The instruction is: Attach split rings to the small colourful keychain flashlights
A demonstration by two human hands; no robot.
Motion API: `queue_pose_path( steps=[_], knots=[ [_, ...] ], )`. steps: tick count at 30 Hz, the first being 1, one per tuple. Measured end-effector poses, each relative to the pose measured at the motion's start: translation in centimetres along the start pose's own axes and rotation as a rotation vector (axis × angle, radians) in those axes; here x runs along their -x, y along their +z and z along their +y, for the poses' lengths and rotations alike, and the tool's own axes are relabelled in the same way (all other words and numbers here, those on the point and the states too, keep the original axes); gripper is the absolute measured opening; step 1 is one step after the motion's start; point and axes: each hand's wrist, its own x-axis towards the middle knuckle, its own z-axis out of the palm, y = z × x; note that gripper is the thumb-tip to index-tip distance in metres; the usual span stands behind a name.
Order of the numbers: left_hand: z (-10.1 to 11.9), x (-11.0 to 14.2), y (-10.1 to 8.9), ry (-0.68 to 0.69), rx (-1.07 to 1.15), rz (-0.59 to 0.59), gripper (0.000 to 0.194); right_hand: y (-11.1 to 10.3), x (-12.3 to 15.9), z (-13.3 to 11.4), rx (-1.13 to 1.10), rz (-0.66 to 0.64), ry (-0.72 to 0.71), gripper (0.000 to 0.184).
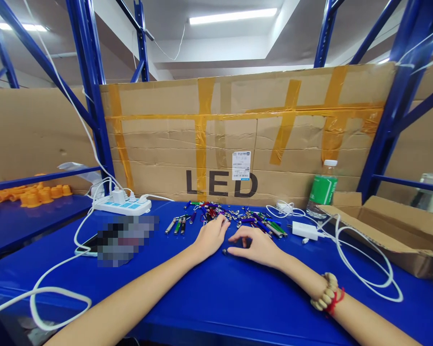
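Observation:
My left hand [212,236] reaches to the near edge of a pile of small metallic tubes with clips [216,210], coloured red, blue, purple, green and silver. Its fingers are bent and pressed together; whatever they may hold is hidden. To its right, my right hand [257,245] is curved just above the blue tabletop, with thumb and forefinger apart. A small dark piece [224,251] lies at the tip of the right thumb; whether they touch I cannot tell. Several silver, green and black tubes [176,226] lie in a row left of the pile. More tubes [272,227] lie at its right.
At left are a white power strip [124,205] and a partly blurred phone [110,238]. A white charger [305,230] with looped cable, a green-labelled bottle [323,190] and an open cardboard box [400,226] stand at right. A cardboard wall [159,144] closes the back.

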Motion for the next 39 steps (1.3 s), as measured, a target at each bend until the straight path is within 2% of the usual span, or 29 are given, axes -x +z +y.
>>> queue_pose_path(
  steps=[4, 8, 12, 18, 23, 28, 33, 39],
  knots=[
    [-0.1, -0.1, 0.0, -0.082, 0.060, 0.025, 0.027, 0.7, 0.3, -1.7, 0.043, -0.074, -0.046, 0.038],
    [-0.1, -0.1, 0.1, -0.056, 0.025, 0.021, 0.027, 1.3, 0.1, -1.7, 0.021, -0.128, -0.113, 0.025],
    [0.1, 0.0, 0.1, -0.015, -0.038, -0.015, 0.030, 1.2, -0.4, -0.3, -0.042, -0.088, -0.066, 0.024],
    [0.1, 0.0, 0.1, -0.012, -0.089, -0.046, 0.034, 0.5, -0.6, 0.7, -0.016, -0.009, 0.152, 0.016],
    [0.2, 0.0, 0.2, 0.026, -0.086, -0.074, 0.033, 0.8, -0.3, 0.1, 0.102, 0.038, 0.126, 0.012],
    [0.2, 0.0, 0.1, 0.006, -0.056, -0.077, 0.031, 1.1, -0.1, -0.4, 0.168, 0.076, 0.143, 0.027],
    [0.3, 0.1, 0.1, 0.022, 0.068, -0.071, 0.028, 1.1, -0.2, -0.2, 0.188, 0.038, 0.103, 0.019],
    [0.5, 0.2, -0.2, 0.006, 0.029, -0.057, 0.028, 0.9, -0.3, 0.5, 0.130, 0.058, 0.119, 0.017]
  ],
)
